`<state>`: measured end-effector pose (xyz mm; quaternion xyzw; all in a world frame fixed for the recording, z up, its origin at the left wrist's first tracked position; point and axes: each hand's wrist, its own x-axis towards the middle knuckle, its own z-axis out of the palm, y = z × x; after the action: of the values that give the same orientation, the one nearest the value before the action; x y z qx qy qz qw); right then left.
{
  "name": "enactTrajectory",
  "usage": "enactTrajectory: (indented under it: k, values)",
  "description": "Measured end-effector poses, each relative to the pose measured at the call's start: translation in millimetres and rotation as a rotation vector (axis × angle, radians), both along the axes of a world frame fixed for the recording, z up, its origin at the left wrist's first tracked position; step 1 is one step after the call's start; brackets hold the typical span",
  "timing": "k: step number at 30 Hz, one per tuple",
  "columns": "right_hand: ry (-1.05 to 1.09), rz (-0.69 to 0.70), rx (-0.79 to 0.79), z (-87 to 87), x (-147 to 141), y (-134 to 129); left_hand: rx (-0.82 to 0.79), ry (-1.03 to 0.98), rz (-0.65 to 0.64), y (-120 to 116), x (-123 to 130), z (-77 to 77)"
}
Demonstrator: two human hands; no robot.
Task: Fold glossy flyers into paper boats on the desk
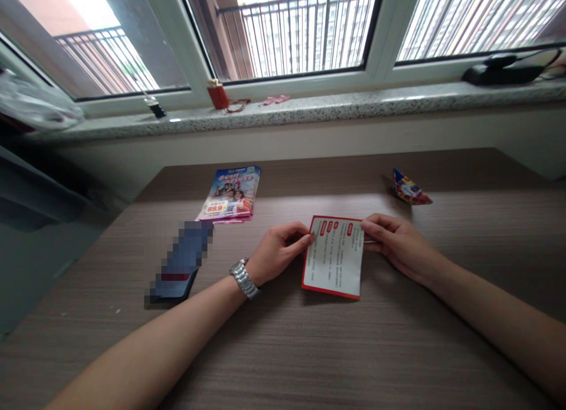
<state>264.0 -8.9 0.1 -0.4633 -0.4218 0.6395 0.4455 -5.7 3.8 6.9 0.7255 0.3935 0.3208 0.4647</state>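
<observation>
Bare forearms (154,348) come nearest, reaching in from both lower corners over the wood-grain tabletop (265,369). Our left hand (277,252), silver wristwatch (245,278) at the wrist, is mostly closed, thumb and forefinger pinching the upper left edge of a white, red-bordered printed flyer (335,268). Our right hand (398,245) pinches the flyer's upper right corner, thumb in front, fingers partly curled behind. We have the flyer between both hands, about mid-table, its print running sideways; we can't tell if its lower edge touches the wood.

Left of our left hand we see a dark phone-like slab (181,265), mostly pixelated. Just beyond it, a stack of colorful flyers (232,192), top one marked 89.9. Beyond our right hand, a folded printed paper (409,187), blue and red, pointed at the ends.

On the speckled stone windowsill (318,107) we get, left to right: clear plastic bag (35,103), small black-and-white item (154,107), red container (217,95) with a strap, pink bits too small to identify, black device (504,72) with cable. Metal railing (305,35) outside the window.
</observation>
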Motion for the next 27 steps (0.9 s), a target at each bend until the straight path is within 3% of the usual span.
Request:
enactTrajectory:
  k: [21,27]
  values:
    - [-0.106,0.011,0.043,-2.8,0.2,-5.1,0.03,-0.018,0.016,-0.3,1.1,0.8]
    - [-0.306,-0.059,0.133,5.7,-3.4,-10.3,0.036,-0.015,0.016,-1.1,2.2,2.0]
